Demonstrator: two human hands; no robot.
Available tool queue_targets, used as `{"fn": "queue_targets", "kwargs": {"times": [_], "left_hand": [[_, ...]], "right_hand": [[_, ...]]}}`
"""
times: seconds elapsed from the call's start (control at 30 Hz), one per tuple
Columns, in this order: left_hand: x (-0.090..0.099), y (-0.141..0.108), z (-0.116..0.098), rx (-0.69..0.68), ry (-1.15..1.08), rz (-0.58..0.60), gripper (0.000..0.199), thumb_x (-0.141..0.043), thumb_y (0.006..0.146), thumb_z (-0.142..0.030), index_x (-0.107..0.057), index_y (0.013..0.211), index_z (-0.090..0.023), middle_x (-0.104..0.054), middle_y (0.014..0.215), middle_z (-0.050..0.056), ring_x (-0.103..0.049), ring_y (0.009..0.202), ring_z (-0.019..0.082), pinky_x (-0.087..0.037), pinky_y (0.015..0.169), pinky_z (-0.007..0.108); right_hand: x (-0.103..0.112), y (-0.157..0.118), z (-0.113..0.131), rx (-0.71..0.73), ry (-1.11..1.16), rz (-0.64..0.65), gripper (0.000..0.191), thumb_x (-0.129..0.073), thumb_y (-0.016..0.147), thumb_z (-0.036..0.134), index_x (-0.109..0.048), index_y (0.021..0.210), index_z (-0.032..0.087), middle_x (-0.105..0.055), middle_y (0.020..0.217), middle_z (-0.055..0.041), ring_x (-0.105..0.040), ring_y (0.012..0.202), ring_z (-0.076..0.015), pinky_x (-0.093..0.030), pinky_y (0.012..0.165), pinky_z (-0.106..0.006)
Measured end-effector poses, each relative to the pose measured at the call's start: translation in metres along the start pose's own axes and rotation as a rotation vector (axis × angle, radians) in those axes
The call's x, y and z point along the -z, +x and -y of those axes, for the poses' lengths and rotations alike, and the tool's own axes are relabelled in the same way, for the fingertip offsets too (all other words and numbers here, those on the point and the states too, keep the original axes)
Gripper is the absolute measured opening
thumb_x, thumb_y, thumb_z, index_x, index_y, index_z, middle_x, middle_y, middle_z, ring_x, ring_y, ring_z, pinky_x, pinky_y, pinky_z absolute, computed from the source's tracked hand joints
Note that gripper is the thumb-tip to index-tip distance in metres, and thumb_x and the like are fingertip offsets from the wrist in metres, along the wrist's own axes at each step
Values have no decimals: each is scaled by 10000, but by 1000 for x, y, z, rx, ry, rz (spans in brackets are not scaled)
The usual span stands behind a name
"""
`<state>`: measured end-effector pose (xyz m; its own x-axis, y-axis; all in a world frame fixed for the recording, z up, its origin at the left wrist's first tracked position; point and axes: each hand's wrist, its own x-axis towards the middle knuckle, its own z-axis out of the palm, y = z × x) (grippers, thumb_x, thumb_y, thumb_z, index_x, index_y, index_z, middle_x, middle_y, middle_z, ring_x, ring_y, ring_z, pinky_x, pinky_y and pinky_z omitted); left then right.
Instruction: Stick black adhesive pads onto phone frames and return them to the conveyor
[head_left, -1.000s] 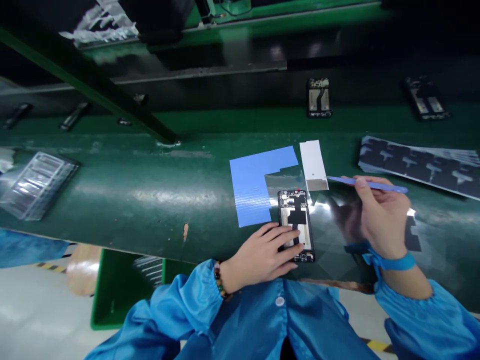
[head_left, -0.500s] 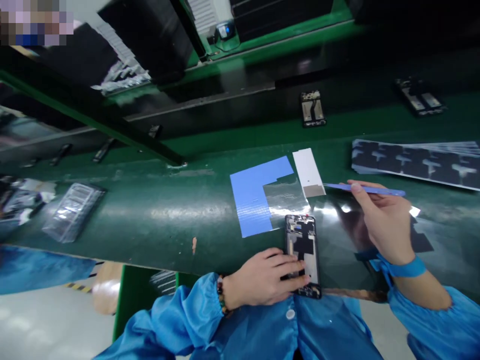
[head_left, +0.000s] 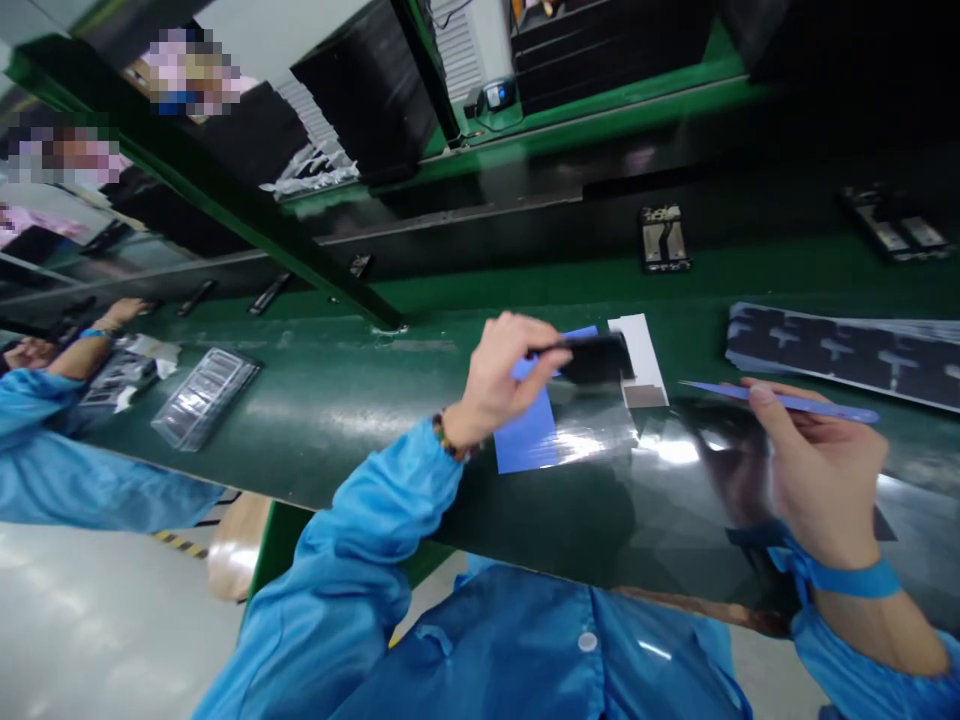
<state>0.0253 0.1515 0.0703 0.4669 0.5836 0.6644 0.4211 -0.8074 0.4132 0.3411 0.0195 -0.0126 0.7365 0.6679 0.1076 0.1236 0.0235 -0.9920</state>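
Observation:
My left hand (head_left: 512, 372) grips the phone frame (head_left: 598, 360) by its end and holds it raised over the sheets on the bench; the frame looks dark and somewhat blurred. Beneath it lie a blue sheet (head_left: 523, 438), partly covered by the hand and frame, and a white card (head_left: 643, 350) with a grey strip (head_left: 645, 396) at its near end. In my right hand (head_left: 821, 470) are blue tweezers (head_left: 795, 402), held between thumb and fingers with the tip pointing left, just right of the white card and touching nothing visible.
Strips of black adhesive pieces (head_left: 840, 345) lie at the right. Other phone frames (head_left: 665, 240) rest along the back lane. Clear plastic trays (head_left: 206, 398) sit at the left, near a co-worker's hand (head_left: 124, 312). A green post (head_left: 300, 255) slants down to the bench.
My left hand has lifted the phone frame from the bench's front edge and carried it forward above the sheets. My right hand, with the tweezers, sits slightly farther from the card. The view has shifted left.

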Motion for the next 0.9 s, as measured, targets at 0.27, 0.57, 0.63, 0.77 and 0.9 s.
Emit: {"fn": "queue_targets", "kwargs": {"times": [0.27, 0.57, 0.63, 0.77, 0.9], "left_hand": [[-63, 61, 131, 375, 173, 285, 384, -525, 1096, -168, -758, 1401, -185, -665, 1605, 132, -634, 1483, 233, -468, 1323, 425], [-135, 95, 109, 403, 283, 439, 461, -557, 1123, -328, -698, 1526, -155, -609, 1672, 152, -540, 1550, 319, -355, 1374, 483], [-182, 121, 87, 398, 253, 497, 665, -616, 1115, -516, -577, 1656, -133, -581, 1694, 200, -539, 1560, 360, -374, 1351, 493], [-268, 169, 40, 574, 283, 551, 1204, -723, 950, -833, -284, 1800, -101, -402, 1779, 338, -366, 1676, 514, -326, 1340, 607], [-301, 198, 15, 651, 337, 400, 848, -718, 1076, -474, -390, 1714, -23, -530, 1640, 392, -469, 1591, 514, -409, 1254, 646]], "right_hand": [[3, -4, 3, -87, -24, 134, 419, -922, 863, 604, -911, 997, 207, -872, 1147, -116, -832, 1038, -287, -638, 1114, -505], [3, -7, 10, -28, 24, 149, 365, -883, 930, 604, -879, 1049, 260, -867, 1152, -64, -835, 1088, -265, -634, 1153, -511], [0, -5, 9, -4, 36, 106, 348, -872, 943, 590, -875, 1053, 260, -866, 1137, -59, -834, 1070, -258, -647, 1124, -503], [-6, 2, 9, 14, 87, 16, 361, -878, 931, 586, -865, 1019, 235, -863, 1061, -66, -827, 1030, -253, -657, 1055, -476], [-4, 11, 11, 4, 132, -56, 371, -873, 931, 579, -852, 1010, 218, -849, 1016, -68, -811, 963, -226, -659, 985, -427]]}}
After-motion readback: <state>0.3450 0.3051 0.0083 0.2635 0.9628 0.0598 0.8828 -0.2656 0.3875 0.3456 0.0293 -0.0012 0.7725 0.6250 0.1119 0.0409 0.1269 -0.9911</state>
